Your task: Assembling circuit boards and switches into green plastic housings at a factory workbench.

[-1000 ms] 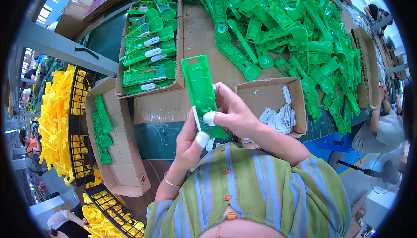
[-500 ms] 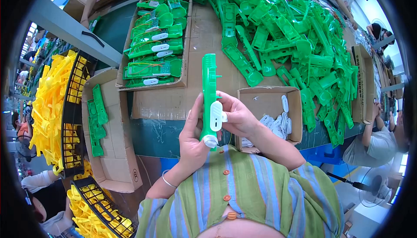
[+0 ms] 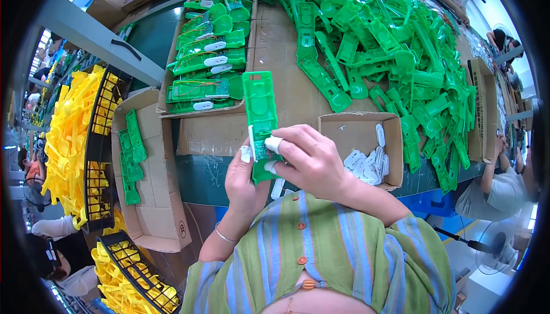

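In front of my body stands a green plastic shell half, its hollow inner side turned toward me. Gripping its lower end from the left is my left hand, with a white cover on the thumb. My right hand reaches in from the right, its covered fingertips pressed into the lower part of the shell. A small green circuit board shows there, partly hidden by these fingers. A white oval cap sits along the shell's left edge. Below the hands lies another white piece at the table edge.
A carton of green shells with wires and white caps stands ahead left. Loose green shells heap up ahead right. A small box holds white caps. On the left are a carton with green shells and black crates of yellow parts.
The green shell has turned from edge-on to showing its hollow inside and shifted slightly left. My right hand has moved from its side edge onto its inner side.
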`<state>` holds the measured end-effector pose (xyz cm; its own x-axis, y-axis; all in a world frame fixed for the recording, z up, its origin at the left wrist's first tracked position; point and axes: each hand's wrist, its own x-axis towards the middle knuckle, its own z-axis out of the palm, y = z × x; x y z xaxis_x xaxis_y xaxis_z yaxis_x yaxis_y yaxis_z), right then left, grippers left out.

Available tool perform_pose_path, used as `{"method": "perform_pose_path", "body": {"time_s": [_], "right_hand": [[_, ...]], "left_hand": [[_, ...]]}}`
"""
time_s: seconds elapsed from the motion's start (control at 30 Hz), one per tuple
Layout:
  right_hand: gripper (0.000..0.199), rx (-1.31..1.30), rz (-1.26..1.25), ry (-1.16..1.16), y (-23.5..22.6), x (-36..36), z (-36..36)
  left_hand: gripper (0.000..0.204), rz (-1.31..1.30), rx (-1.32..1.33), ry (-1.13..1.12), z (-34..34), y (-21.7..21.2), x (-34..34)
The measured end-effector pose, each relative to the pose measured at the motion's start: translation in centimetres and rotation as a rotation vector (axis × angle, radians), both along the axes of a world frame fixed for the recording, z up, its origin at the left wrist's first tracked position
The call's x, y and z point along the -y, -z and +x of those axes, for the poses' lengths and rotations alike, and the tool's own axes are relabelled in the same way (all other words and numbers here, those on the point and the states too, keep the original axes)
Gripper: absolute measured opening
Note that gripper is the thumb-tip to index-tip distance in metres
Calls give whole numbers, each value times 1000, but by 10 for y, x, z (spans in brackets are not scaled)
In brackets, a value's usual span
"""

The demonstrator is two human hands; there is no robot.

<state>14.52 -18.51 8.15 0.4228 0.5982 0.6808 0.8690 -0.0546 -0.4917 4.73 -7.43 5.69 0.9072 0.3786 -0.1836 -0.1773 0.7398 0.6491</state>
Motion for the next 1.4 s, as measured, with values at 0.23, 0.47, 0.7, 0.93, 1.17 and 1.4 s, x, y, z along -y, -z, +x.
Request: {"method": "perform_pose_path", "body": {"time_s": [0.23, 0.47, 0.7, 0.93, 1.17, 1.4], "right_hand": [[25, 201, -65, 34, 2, 2, -6], [23, 281, -73, 83, 0, 5, -8], [32, -111, -1, -126, -2, 11, 9], [38, -961, -342, -616, 31, 16, 9], [17, -1602, -351, -900, 9, 27, 9], [20, 52, -470, 208, -8, 22, 47]], "left_hand": [[35, -158, 105, 126, -1, 17, -7], [37, -171, 55, 142, -4, 13, 3], [57, -167, 60, 132, 3, 11, -1], [58, -149, 224, 222, 11, -9, -13], [46, 1519, -19, -361, 9, 12, -56], [39, 327, 174, 5, 12, 4, -45]]}}
